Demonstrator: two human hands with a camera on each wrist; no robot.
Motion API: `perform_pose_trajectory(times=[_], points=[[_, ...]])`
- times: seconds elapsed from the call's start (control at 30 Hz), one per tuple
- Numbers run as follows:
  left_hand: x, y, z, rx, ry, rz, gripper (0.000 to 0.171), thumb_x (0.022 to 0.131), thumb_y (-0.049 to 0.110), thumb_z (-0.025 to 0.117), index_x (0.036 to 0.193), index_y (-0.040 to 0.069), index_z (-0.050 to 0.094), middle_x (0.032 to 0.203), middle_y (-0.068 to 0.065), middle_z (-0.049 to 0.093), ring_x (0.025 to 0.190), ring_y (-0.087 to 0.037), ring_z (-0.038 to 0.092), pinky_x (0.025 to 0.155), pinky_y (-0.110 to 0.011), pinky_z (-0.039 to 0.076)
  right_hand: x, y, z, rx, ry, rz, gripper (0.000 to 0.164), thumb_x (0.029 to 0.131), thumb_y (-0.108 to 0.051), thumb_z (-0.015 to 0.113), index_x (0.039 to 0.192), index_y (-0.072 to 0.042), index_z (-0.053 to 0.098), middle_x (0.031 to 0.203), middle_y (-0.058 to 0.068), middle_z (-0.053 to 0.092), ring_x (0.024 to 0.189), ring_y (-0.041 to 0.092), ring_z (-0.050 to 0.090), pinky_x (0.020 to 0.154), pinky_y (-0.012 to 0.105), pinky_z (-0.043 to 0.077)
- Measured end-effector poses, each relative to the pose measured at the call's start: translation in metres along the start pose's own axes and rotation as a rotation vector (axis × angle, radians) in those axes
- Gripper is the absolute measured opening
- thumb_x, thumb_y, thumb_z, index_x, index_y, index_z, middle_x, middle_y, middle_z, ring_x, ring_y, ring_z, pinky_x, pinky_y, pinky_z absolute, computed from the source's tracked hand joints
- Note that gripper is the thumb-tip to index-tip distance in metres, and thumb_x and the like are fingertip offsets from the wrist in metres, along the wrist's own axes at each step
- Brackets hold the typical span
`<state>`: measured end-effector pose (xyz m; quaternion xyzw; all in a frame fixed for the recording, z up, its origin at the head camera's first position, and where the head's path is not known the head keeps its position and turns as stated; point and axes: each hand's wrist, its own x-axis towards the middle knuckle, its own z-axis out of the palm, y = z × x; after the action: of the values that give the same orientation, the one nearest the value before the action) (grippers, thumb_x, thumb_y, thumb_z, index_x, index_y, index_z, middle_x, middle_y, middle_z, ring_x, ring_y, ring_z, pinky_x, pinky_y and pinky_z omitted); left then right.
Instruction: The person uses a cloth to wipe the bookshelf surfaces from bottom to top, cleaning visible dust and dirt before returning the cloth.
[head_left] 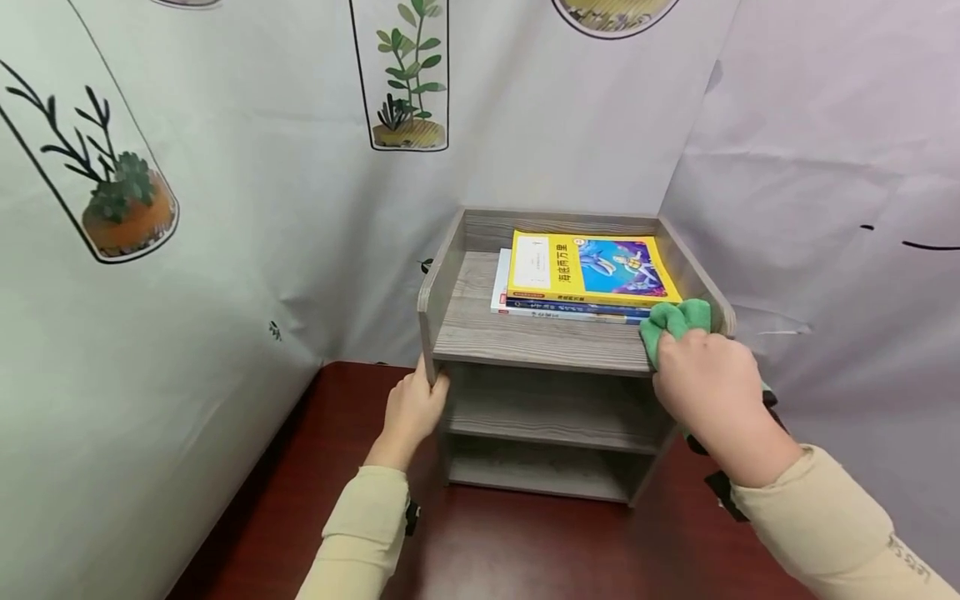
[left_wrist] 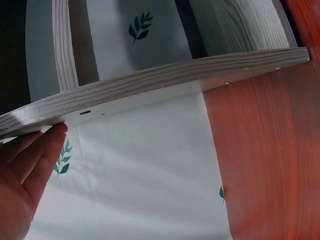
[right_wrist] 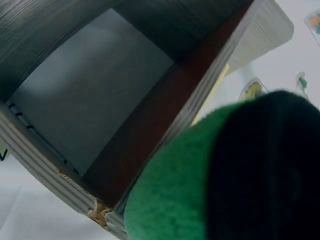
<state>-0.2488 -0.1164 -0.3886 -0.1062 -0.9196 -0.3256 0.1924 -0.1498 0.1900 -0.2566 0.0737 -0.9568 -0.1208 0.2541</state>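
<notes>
A small grey wood-grain shelf (head_left: 540, 343) stands in the middle of the head view, with two lower levels under its top board. My left hand (head_left: 412, 408) holds the front edge of its left side panel. Seen from the left wrist, the fingers (left_wrist: 47, 160) lie against the panel's outer face; the thumb is out of that view. At the top board's front right corner, my right hand (head_left: 708, 379) grips a bunched green cloth (head_left: 693, 313) against the shelf. The cloth (right_wrist: 170, 190) covers much of the right wrist view, and the right fingers are mostly hidden.
A small stack of books lies on the top board, a yellow book (head_left: 592, 267) uppermost. The shelf stands on a dark red table (head_left: 517, 550). White sheets printed with plants (head_left: 262, 167) hang behind and on both sides. One shelf edge has a chipped corner (right_wrist: 100, 212).
</notes>
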Motion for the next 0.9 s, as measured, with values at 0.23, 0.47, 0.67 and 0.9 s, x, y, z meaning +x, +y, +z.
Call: perform_pose_trajectory(times=[0.23, 0.47, 0.67, 0.9], points=[[-0.003, 0.001, 0.008, -0.051, 0.144, 0.033, 0.038, 0.087, 0.022, 0.047, 0.119, 0.000, 0.052, 0.064, -0.017, 0.061, 0.054, -0.034, 0.054, 0.052, -0.046, 0.040, 0.002, 0.006, 0.000, 0.007, 0.024, -0.121, 0.020, 0.073, 0.002, 0.058, 0.058, -0.005, 0.047, 0.046, 0.005, 0.034, 0.041, 0.023, 0.041, 0.037, 0.039, 0.037], [-0.003, -0.010, 0.020, 0.001, 0.376, 0.242, 0.037, 0.087, 0.019, 0.050, 0.111, -0.007, 0.058, 0.044, -0.012, 0.049, 0.037, -0.028, 0.045, 0.039, -0.044, 0.035, 0.007, 0.006, 0.000, 0.044, 0.001, -0.168, 0.027, 0.070, -0.003, 0.060, 0.055, -0.011, 0.039, 0.042, -0.001, 0.030, 0.037, 0.019, 0.037, 0.037, 0.037, 0.036], [-0.001, -0.016, 0.020, 0.041, 0.418, 0.359, 0.037, 0.093, 0.027, 0.050, 0.106, -0.006, 0.057, 0.046, -0.010, 0.050, 0.037, -0.026, 0.046, 0.038, -0.042, 0.035, 0.009, 0.001, -0.001, 0.049, -0.025, -0.143, 0.028, 0.072, -0.002, 0.058, 0.054, -0.012, 0.039, 0.044, 0.001, 0.031, 0.039, 0.019, 0.037, 0.037, 0.037, 0.036], [0.000, -0.015, 0.020, -0.012, 0.364, 0.359, 0.041, 0.090, 0.023, 0.057, 0.119, -0.005, 0.052, 0.082, -0.020, 0.066, 0.062, -0.035, 0.062, 0.052, -0.047, 0.046, 0.011, -0.006, 0.000, 0.017, -0.001, -0.145, 0.030, 0.071, 0.001, 0.055, 0.049, -0.010, 0.038, 0.045, 0.003, 0.031, 0.041, 0.019, 0.036, 0.036, 0.036, 0.034]])
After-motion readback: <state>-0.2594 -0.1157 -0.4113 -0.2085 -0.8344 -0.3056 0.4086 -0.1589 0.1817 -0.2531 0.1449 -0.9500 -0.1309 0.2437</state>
